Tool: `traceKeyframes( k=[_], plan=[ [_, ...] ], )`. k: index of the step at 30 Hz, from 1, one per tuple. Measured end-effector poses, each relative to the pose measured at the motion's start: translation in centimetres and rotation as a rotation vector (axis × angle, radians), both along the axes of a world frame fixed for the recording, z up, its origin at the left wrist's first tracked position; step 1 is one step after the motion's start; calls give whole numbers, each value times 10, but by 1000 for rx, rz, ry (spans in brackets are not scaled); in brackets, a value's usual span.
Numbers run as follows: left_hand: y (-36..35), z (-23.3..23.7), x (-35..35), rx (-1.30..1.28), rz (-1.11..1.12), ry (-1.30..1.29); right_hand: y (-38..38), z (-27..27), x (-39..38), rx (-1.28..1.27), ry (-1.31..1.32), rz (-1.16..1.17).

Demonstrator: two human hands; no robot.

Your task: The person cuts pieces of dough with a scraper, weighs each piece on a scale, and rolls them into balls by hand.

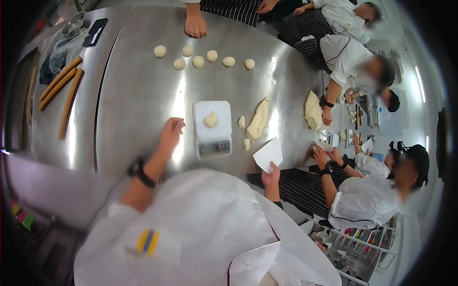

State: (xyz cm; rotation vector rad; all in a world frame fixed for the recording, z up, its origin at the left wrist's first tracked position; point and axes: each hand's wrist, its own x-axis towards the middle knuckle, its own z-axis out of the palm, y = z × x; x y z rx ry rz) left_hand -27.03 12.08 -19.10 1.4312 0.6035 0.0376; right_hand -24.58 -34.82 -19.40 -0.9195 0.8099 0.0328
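Observation:
A lump of dough (210, 119) rests on the white platform of a digital kitchen scale (213, 148). Just left of the scale, my left hand (171, 136) hovers with loosely bent fingers slightly apart and nothing visible in them. My right hand (271, 177) grips a white dough scraper (268, 156) to the right of the scale. Beyond the scraper lies a long piece of dough (258, 119), with a small dough scrap (242, 122) and another scrap (246, 144) beside it.
Several dough balls (198, 62) sit across the steel table (138, 95). Wooden rolling pins (70, 102), a phone (95, 32) and a metal bowl (74, 24) lie left. Co-workers stand opposite and right; one person's hand (327, 116) is beside another dough piece (313, 110).

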Motion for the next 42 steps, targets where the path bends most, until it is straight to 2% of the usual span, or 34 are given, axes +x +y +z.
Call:
traceKeyframes(
  k=[2, 8, 10, 11, 13, 14, 16, 18, 20, 21, 22, 24, 28, 32, 34, 37, 42],
  plan=[
    [5, -6, -10, -181, -59, 32, -12, -12, -15, 9, 37, -59],
    [0, -6, -27, -155, -184, 48, -11, -2, -36, -46, 96, -40],
    [-3, 7, -24, -134, -213, 76, 20, 26, -30, -363, 39, 41],
    [-5, 10, -23, -114, -239, 103, 25, 32, -26, -361, 39, 36],
    [-7, 9, -22, -112, -252, 88, 33, 42, -21, -628, -39, 173],
    [-10, 8, -21, -110, -257, 70, 34, 44, -19, -628, -37, 168],
    [-13, 6, -21, -117, -257, 58, 40, 53, -11, -928, -169, 351],
    [-15, 5, -22, -121, -256, 48, 52, 70, -6, -1002, -208, 373],
    [-17, 4, -24, -99, -277, 52, 59, 87, -4, -1343, -322, 637],
    [-17, 2, -25, -98, -281, 52, 67, 102, -2, -1453, -359, 741],
    [-18, 0, -26, -94, -278, 46, 69, 109, 1, -1454, -356, 740],
    [-19, -2, -30, -93, -280, 44, 68, 119, 5, -1672, -384, 1024],
    [-20, -4, -36, -88, -271, 42, 79, 128, 12, -1729, -354, 1184],
    [-24, 4, -43, -111, -242, 38, 82, 122, 20, -1763, -439, 1228],
    [-25, 3, -47, -111, -234, 44, 85, 121, 23, -1783, -330, 1324],
    [-28, 1, -54, -122, -221, 50, 90, 119, 26, -1796, -360, 1396],
    [-38, 8, -64, -156, -180, 75, 104, 113, 25, -1853, -337, 1445]
  ],
)
